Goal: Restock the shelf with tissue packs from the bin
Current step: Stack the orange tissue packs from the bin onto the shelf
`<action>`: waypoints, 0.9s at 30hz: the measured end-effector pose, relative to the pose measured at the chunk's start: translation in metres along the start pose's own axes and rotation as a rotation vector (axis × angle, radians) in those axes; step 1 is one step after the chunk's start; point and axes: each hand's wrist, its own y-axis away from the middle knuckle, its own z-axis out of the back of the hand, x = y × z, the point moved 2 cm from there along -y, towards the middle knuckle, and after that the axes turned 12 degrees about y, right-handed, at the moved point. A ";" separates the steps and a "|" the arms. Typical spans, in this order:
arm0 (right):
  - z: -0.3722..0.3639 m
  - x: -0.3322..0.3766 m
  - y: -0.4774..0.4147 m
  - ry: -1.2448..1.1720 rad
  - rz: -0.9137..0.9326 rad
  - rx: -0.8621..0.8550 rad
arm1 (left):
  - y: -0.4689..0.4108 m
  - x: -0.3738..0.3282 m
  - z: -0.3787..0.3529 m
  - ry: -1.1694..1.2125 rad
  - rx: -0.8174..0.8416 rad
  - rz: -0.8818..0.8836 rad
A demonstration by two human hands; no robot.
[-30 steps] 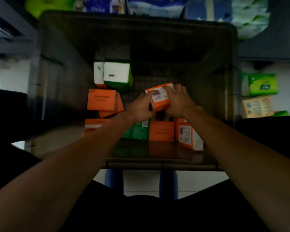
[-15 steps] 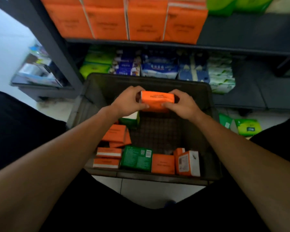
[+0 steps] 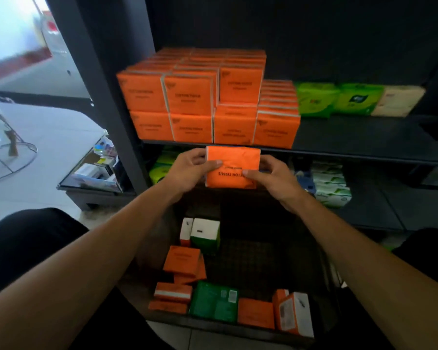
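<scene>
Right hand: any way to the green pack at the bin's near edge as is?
Probably not yet. The right hand holds the orange pack with the left hand up by the shelf. The green pack lies uncovered in the open bin, so only the grip stands in the way.

The held orange pack (image 3: 234, 164) is showing its print upside down, reading "TISSUE", the word before it partly covered. The stacked orange packs (image 3: 189, 97) on the shelf (image 3: 352, 137) are faintly reading "COTTON TISSUE"; smaller lines are blurring out.
</scene>
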 end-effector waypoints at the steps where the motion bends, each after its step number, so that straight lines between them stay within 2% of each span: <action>1: 0.000 0.006 -0.002 -0.026 0.021 -0.033 | 0.000 -0.006 0.000 0.025 -0.021 -0.021; 5: 0.000 0.026 -0.014 -0.092 0.078 -0.123 | -0.003 -0.020 -0.002 0.055 -0.120 -0.060; 10: 0.007 0.034 -0.027 -0.229 0.075 -0.235 | -0.007 -0.023 -0.003 -0.009 -0.095 -0.025; 14: 0.015 0.036 -0.038 -0.316 0.081 -0.326 | -0.013 -0.024 -0.010 0.076 -0.163 -0.115; 20: 0.023 0.042 -0.058 -0.236 0.171 -0.421 | -0.034 -0.038 -0.036 0.052 -0.158 -0.295; 23: 0.028 0.049 -0.075 -0.203 0.177 -0.463 | -0.049 -0.044 -0.048 -0.046 -0.133 -0.406; 27: 0.036 0.055 -0.104 -0.199 0.138 -0.539 | -0.062 -0.044 -0.058 -0.150 -0.148 -0.434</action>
